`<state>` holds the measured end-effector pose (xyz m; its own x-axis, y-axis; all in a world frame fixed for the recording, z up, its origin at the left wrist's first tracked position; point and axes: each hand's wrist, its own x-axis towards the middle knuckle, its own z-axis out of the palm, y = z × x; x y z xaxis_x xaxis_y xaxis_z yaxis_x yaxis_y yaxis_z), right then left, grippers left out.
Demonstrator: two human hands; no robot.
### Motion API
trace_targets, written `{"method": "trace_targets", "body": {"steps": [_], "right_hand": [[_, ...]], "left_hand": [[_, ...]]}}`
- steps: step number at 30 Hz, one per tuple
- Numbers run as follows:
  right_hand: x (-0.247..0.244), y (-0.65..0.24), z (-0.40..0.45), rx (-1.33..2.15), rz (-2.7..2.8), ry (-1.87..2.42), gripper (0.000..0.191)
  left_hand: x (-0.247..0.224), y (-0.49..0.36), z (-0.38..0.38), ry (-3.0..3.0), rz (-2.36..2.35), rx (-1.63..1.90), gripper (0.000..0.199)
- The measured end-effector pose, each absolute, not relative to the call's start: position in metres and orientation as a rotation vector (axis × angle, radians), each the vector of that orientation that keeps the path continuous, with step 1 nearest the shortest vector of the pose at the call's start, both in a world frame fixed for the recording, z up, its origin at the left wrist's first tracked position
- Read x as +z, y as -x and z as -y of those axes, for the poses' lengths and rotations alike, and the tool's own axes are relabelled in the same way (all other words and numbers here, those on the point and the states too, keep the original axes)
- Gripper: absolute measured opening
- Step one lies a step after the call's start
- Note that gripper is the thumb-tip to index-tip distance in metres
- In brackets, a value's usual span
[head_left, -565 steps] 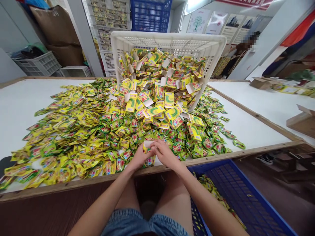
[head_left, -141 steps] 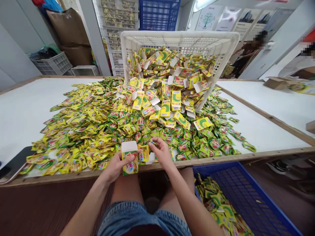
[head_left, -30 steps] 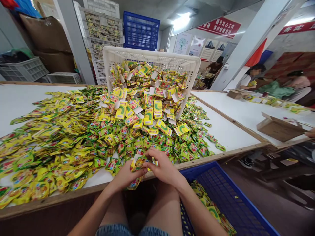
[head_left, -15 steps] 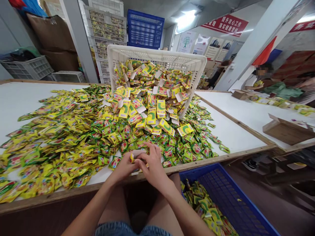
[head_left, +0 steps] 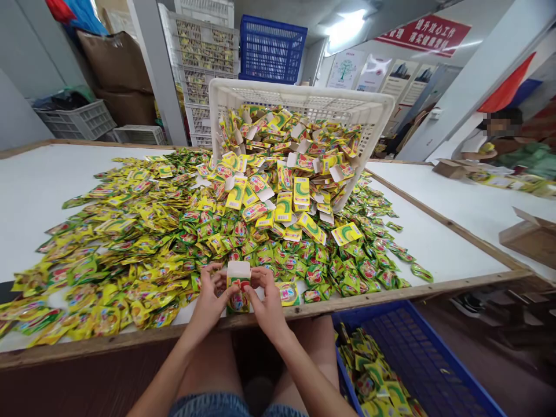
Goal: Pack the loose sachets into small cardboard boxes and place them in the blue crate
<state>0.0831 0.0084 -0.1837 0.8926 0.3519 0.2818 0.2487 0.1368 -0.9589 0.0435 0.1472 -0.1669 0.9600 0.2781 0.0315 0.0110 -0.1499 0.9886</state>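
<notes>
Between my two hands, at the table's front edge, is a small box (head_left: 238,272) with its white flap up, a red and green packet low at its front. My left hand (head_left: 212,294) grips the box's left side, fingers behind it and thumb in front. On the right side my right hand (head_left: 266,295) holds it in the same way. Around them lies a wide heap of yellow and green packets (head_left: 130,231). Behind, a white crate (head_left: 299,92) lies tipped toward me, small yellow boxes (head_left: 284,206) spilling from it onto the heap.
Below the table edge at right stands a blue crate (head_left: 417,336) partly filled with packets. Stacked crates (head_left: 208,58) rise behind the table. A person (head_left: 490,139) is at another table on the right, near an open carton (head_left: 530,234).
The box has come upright between my hands, its flap now showing, and my hands have moved apart to its two sides. The view has turned slightly left.
</notes>
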Motion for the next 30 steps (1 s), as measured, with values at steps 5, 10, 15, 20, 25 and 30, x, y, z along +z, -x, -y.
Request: {"method": "trace_targets", "body": {"steps": [5, 10, 15, 20, 25, 30], "right_hand": [[-0.186, -0.090, -0.002, 0.068, 0.611, 1.630, 0.018], [-0.187, -0.099, -0.005, 0.029, 0.573, 1.625, 0.013], [-0.190, -0.099, -0.003, 0.039, 0.526, 1.549, 0.020], [-0.186, -0.094, 0.007, 0.018, 0.629, 1.601, 0.014], [-0.182, -0.095, 0.007, 0.003, 0.600, 1.666, 0.014], [-0.180, -0.101, 0.005, -0.008, 0.583, 1.714, 0.016]], "left_hand": [[-0.167, -0.036, -0.148, -1.915, -0.170, 0.184, 0.023], [-0.165, -0.044, -0.144, -1.933, -0.145, 0.301, 0.018], [-0.160, -0.045, -0.133, -1.857, -0.132, 0.363, 0.019], [-0.153, -0.039, -0.126, -1.902, -0.131, 0.371, 0.015], [-0.148, -0.042, -0.121, -1.955, -0.205, 0.405, 0.016], [-0.150, -0.048, -0.119, -1.998, -0.226, 0.416, 0.017]]}}
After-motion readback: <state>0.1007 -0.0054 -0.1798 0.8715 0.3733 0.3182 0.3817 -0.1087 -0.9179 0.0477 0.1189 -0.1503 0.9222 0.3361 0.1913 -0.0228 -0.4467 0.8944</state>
